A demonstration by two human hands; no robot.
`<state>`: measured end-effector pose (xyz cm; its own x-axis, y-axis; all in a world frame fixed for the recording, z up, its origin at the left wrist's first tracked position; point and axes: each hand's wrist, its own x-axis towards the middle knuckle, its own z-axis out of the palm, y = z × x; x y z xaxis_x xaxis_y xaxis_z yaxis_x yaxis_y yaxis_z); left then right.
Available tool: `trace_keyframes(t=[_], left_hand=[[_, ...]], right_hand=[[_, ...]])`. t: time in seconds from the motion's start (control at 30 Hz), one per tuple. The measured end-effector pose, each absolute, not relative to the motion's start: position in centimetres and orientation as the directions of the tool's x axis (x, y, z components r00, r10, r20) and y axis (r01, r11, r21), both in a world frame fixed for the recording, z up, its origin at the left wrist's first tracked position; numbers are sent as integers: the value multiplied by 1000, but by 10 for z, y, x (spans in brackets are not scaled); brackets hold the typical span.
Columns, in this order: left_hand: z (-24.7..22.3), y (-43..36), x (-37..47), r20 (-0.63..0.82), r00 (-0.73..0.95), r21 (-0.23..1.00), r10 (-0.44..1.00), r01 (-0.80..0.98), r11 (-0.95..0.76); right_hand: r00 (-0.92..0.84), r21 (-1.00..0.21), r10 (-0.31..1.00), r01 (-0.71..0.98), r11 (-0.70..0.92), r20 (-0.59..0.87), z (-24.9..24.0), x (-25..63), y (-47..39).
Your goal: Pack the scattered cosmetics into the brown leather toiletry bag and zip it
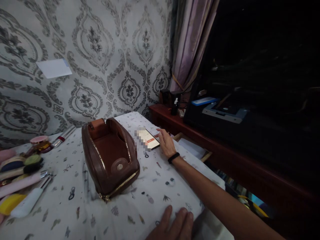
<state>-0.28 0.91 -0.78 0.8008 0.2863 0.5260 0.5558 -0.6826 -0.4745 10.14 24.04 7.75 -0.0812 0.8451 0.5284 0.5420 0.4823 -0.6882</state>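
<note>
The phone (pixel 151 142) lies face up on a white cloth (pixel 120 213), with its screen lit. A blocky blur hides its left part. The right hand (pixel 167 143) is at the phone's right edge, palm side down, with a finger reaching out to the screen. It is hard to tell if the finger touches the glass. The other fingers are bent and the palm is hidden, so how wide the grip is cannot be told. A black band (pixel 173 157) goes around that wrist. The left hand (pixel 176 225) is nearer, low down and partly cut off. Its fingers are out straight, a little apart, over the cloth near the edge.

Left of the phone, just beside it, sits a brown handbag (pixel 93 163) with gold zips. Its top is wide open and the brown inside shows. The cloth has small dark pictures all over. Far to the left is a heap with a pink tube (pixel 20 186) and a white tube (pixel 27 201), and a jar with a pink lid (pixel 40 144) is behind them.

At the back is gray wallpaper (pixel 105 66) with big leafy shapes, and a tied purple curtain (pixel 190 40). On the right, a dropper bottle (pixel 174 107) stands on a red-brown wooden shelf (pixel 160 113) by a big dark screen (pixel 262 66). An open drawer (pixel 206 156) is below.
</note>
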Motion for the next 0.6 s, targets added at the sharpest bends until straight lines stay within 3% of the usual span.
trace_keyframes(t=[0.13, 0.47, 0.6], left_hand=[[-5, 10, -2, 633, 724, -457, 274, 635, -623], [-11, 9, -3, 534, 798, -472, 279, 556, -685], [-10, 9, -3, 596, 754, -456, 275, 600, -657]], right_hand=[[-84, -685, 842, 541, 487, 533, 77, 102, 240], [-79, -690, 846, 541, 480, 527, 77, 102, 240], [-82, -692, 847, 539, 480, 525, 78, 102, 240]])
